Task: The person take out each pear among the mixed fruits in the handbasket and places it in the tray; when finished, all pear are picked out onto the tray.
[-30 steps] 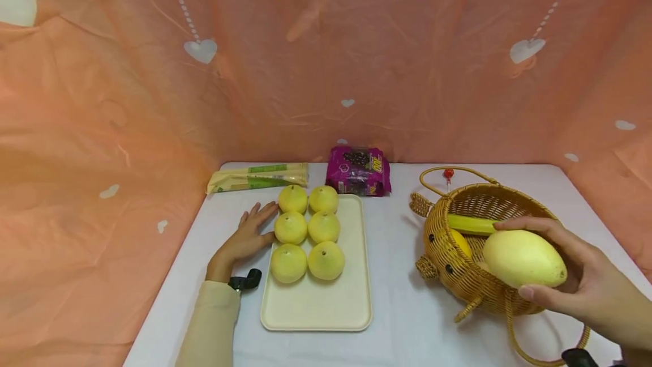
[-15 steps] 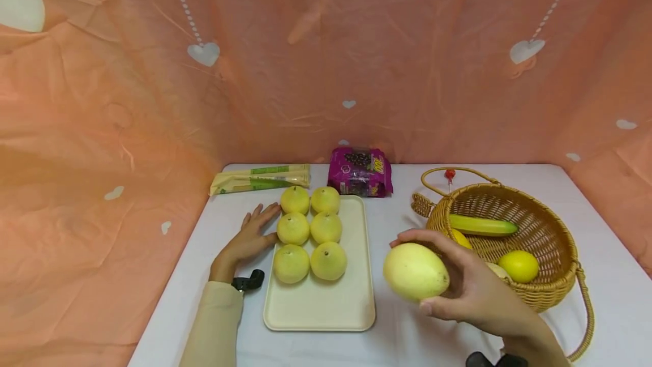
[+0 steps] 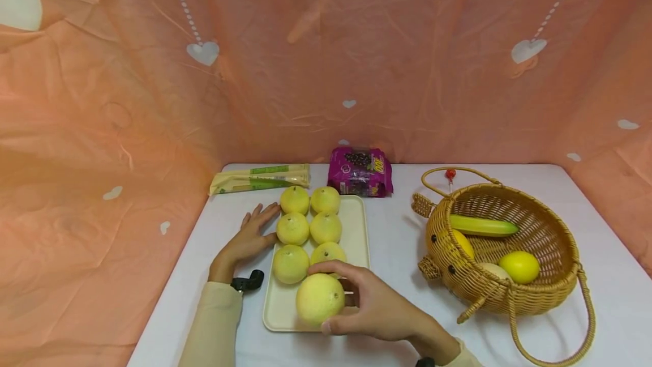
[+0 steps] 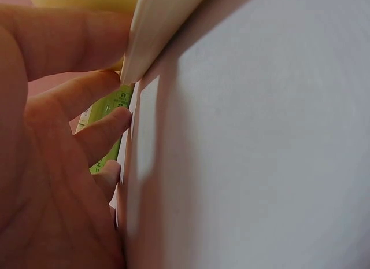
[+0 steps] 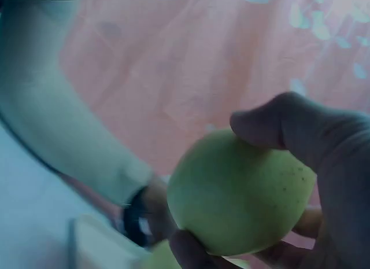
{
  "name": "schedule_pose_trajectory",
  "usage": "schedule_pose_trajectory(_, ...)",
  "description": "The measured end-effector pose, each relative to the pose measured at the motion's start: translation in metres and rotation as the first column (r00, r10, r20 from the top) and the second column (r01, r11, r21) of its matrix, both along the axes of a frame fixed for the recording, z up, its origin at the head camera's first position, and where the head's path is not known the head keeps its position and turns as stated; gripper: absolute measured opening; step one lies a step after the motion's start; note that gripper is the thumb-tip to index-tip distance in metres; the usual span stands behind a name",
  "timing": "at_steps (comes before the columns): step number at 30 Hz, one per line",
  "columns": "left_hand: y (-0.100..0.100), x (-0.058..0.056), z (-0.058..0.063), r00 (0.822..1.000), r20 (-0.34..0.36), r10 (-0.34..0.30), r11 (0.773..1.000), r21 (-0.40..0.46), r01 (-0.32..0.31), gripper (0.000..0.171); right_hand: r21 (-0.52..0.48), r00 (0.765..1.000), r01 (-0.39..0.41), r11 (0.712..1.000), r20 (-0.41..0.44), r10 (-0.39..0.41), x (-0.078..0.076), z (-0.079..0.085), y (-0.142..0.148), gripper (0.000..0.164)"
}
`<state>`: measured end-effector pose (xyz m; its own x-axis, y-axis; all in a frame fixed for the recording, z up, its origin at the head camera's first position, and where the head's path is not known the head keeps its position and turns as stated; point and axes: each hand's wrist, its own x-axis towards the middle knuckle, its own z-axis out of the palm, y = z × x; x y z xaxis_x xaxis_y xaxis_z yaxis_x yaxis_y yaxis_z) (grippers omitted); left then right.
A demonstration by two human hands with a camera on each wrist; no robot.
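Note:
My right hand (image 3: 379, 307) holds a smooth pale yellow melon (image 3: 318, 299) over the front part of a cream tray (image 3: 354, 225). In the right wrist view the thumb and fingers wrap round this melon (image 5: 237, 194), which has small dark specks at one end. Several similar round melons (image 3: 292, 228) sit on the tray in two columns, and the held one partly covers the nearest right one. At the tray's left edge my left hand (image 3: 248, 244) lies with spread fingers. The left wrist view shows those fingers (image 4: 75, 46) against the tray's rim (image 4: 156, 34).
A wicker basket (image 3: 565, 242) with a pig face stands at the right, its rope handle looping forward. Inside are a green-yellow banana (image 3: 484, 225), lemon-like yellow fruit (image 3: 518, 267) and a pale item. Behind the tray lie a purple packet (image 3: 359, 171) and a long yellow-green packet (image 3: 260, 179).
My right hand has carried the melon left from above the basket to above the tray's front part. The left hand stays at the tray's left edge.

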<state>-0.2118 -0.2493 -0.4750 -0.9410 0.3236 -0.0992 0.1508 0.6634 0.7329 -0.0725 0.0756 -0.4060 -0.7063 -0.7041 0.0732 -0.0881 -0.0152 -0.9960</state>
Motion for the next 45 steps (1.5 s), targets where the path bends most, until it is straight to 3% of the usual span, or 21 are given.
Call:
schedule_pose_trajectory(3, 0.0, 0.0, -0.001, 1.0, -0.006, -0.004, 1.0, -0.005, 0.004, 0.079, 0.037, 0.999, 0.003, 0.999, 0.05, -0.005, 0.002, -0.012, -0.014, 0.069)
schedule_pose_trajectory(5, 0.0, 0.0, -0.001, 1.0, -0.006, -0.001, 1.0, -0.004, 0.001, 0.079, 0.076, 0.999, 0.019, 0.997, 0.039, -0.022, 0.003, -0.02, -0.02, 0.07)
schedule_pose_trajectory(14, 0.001, 0.0, 0.001, 1.0, -0.01, -0.004, 1.0, -0.004, 0.004, 0.078, 0.244, 0.984, 0.119, 0.962, -0.16, -0.081, 0.01, -0.043, -0.034, 0.071)
schedule_pose_trajectory(17, 0.002, 0.001, 0.002, 1.0, -0.005, -0.002, 1.0, -0.001, 0.002, 0.078, 0.313, 0.958, 0.153, 0.937, -0.279, -0.064, 0.013, -0.045, -0.036, 0.073)
schedule_pose_trajectory(22, 0.001, 0.001, 0.003, 1.0, -0.002, 0.002, 1.0, -0.001, -0.002, 0.079, 0.414, 0.892, 0.232, 0.88, -0.452, -0.022, 0.016, -0.046, -0.039, 0.076)
schedule_pose_trajectory(26, 0.001, 0.001, 0.003, 1.0, 0.002, 0.005, 1.0, -0.004, -0.005, 0.079, 0.47, 0.871, 0.265, 0.842, -0.491, 0.0, 0.017, -0.046, -0.039, 0.077)
schedule_pose_trajectory(31, 0.001, 0.0, 0.001, 1.0, -0.005, 0.0, 1.0, -0.008, 0.0, 0.079, 0.5, 0.848, 0.286, 0.817, -0.53, 0.027, 0.02, -0.043, -0.038, 0.076)
schedule_pose_trajectory(38, 0.001, 0.0, 0.0, 1.0, -0.019, -0.009, 1.0, -0.006, 0.009, 0.078, 0.534, 0.771, 0.369, 0.761, -0.633, 0.07, 0.027, -0.038, -0.033, 0.077)
schedule_pose_trajectory(43, 0.001, 0.001, 0.001, 1.0, -0.013, -0.004, 1.0, -0.006, 0.004, 0.078, 0.516, 0.752, 0.401, 0.757, -0.657, 0.049, 0.028, -0.038, -0.033, 0.074)
schedule_pose_trajectory(45, 0.001, 0.001, 0.001, 1.0, -0.007, 0.0, 1.0, -0.004, 0.0, 0.078, 0.477, 0.726, 0.433, 0.765, -0.688, 0.018, 0.027, -0.04, -0.034, 0.07)
